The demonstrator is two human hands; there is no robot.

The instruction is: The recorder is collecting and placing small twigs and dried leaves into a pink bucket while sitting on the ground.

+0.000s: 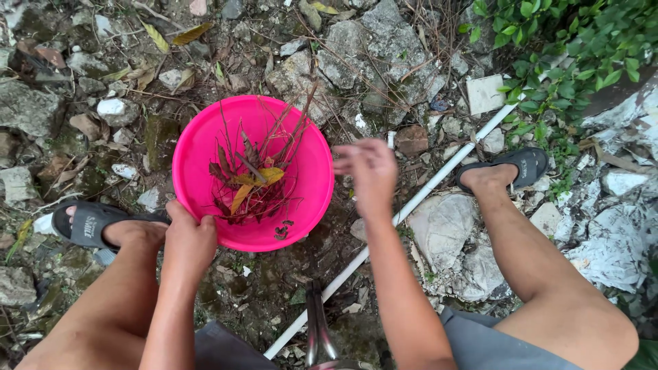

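Plainly, left hand point(188, 243) grips pink basin point(199, 137); blurred right hand point(370, 171) hangs loosely curled, seemingly empty.

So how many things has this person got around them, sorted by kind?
Pink basin: 1, its rim held by the left hand
Sandals: 2
White pipe: 1
Metal tool: 1
Total: 5
The right hand holds nothing visible.

Outdoor yard/garden patch w/ rubble: broken stones point(384, 62), dead leaves point(188, 33), green shrub point(582, 41), white pipe point(425, 192) on bare dirt.
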